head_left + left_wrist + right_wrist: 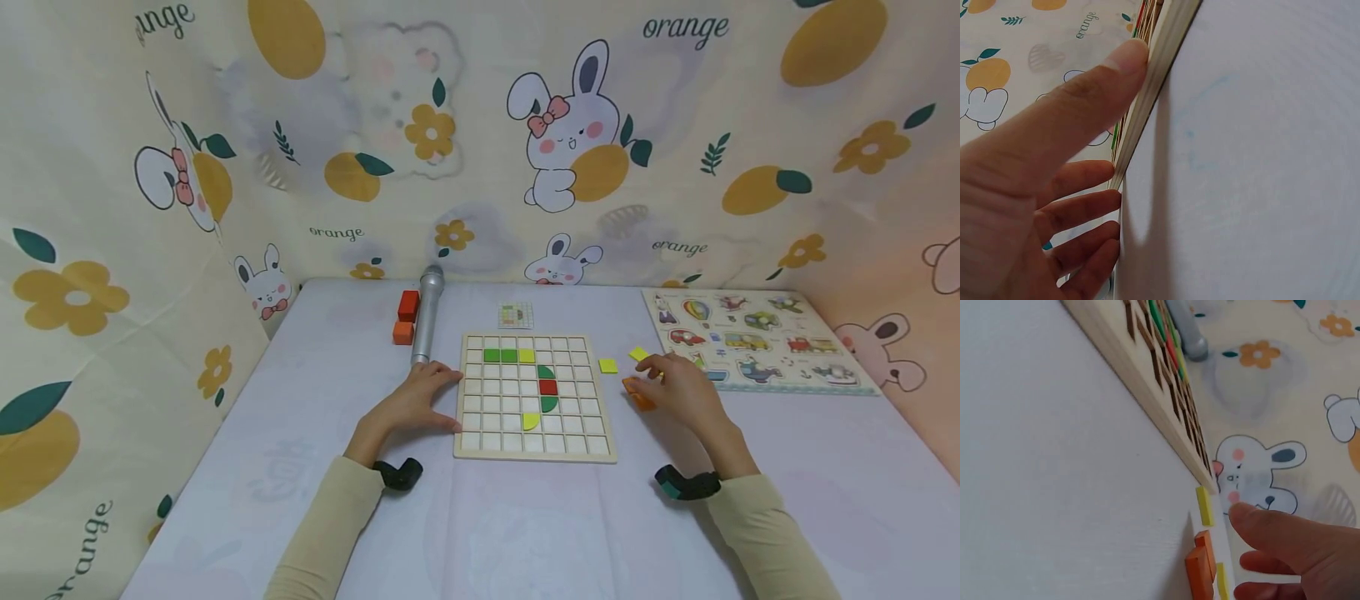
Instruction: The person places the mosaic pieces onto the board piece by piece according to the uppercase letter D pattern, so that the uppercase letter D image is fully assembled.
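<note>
A wooden grid board (495, 444) lies in front of me with several colored pieces set in it: green squares (500, 356), a yellow square (527, 356), a red square (548, 387) between green rounded pieces (549, 404), and a yellow rounded piece (531, 422). My left hand (411, 400) rests its spread thumb and fingertips against the board's left edge. To the right, my right hand (686, 398) hovers with bent fingers over orange pieces (1199, 572) and yellow pieces (638, 354). The right wrist view shows its thumb and fingers apart, with nothing visible between them.
A small pattern card (516, 315) lies behind the board. Back left are a silver microphone (427, 312) and red-orange blocks (406, 317). A picture puzzle board (757, 337) lies at the back right. One yellow square (608, 366) sits just right of the grid board.
</note>
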Tool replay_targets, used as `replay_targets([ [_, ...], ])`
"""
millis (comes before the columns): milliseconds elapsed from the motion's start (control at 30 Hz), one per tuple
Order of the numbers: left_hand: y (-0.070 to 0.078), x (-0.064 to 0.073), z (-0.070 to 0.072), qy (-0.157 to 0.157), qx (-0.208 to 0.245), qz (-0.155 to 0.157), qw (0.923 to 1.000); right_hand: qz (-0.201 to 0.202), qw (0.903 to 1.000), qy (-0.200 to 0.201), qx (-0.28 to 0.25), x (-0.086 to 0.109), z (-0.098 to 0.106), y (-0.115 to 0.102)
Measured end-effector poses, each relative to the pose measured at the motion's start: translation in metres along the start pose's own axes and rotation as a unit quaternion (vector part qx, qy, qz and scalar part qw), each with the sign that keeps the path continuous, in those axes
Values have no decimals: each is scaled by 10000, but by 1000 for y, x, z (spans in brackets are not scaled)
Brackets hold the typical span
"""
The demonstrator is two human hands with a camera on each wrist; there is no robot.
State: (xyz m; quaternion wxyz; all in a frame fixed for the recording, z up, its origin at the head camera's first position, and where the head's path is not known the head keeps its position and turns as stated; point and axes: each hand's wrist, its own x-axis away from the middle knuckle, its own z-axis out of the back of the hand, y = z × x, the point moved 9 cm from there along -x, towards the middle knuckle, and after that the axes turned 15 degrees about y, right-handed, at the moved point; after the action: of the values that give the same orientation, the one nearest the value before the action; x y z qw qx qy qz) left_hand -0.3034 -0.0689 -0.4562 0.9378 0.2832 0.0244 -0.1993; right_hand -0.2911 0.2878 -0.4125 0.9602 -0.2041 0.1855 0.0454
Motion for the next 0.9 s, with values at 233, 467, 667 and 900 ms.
replay_targets([
  [233, 0, 0, 1, 12, 41, 19, 10000, -45, 9994, -235, 241, 0, -11, 5],
  [467, 0, 1, 2, 42, 52, -25, 10000, -2, 9995, -229, 206, 0, -18, 0],
  [667, 0, 0, 2, 37, 71, -24, 10000, 158, 9995, -176, -208, -2, -19, -16],
  [900, -1, 0, 0, 32, 42, -57, 10000, 1016, 9926, -82, -659, 3, -25, -75],
])
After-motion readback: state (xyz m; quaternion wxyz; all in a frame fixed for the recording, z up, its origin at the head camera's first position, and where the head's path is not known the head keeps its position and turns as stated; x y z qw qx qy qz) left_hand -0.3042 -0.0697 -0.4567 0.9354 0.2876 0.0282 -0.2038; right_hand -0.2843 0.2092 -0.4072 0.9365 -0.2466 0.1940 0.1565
